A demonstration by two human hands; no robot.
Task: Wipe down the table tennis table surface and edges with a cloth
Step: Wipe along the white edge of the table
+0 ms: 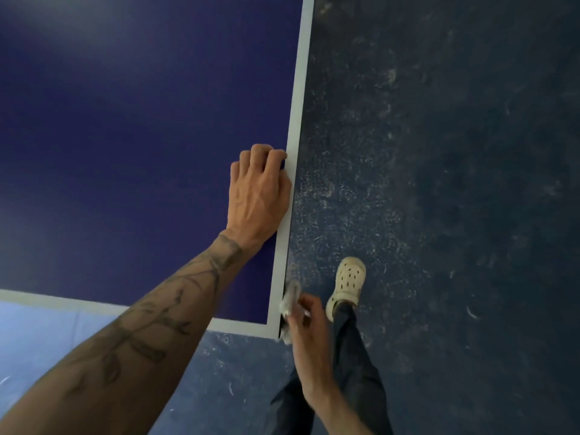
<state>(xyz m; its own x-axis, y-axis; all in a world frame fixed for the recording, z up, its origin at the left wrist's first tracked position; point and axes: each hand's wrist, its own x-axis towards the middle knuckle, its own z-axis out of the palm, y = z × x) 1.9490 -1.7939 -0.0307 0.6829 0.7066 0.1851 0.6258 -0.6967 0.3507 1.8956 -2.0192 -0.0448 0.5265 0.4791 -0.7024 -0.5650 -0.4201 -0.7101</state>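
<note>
cloth is being gripped by right hand against desk edge; left hand, curled on nothing, is bracing. keep pressure even.

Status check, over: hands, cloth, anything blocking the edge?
Left hand braced on tabletop, fingers curled. Right hand holds cloth against side edge near the corner. No obstruction seen along that edge.
</note>
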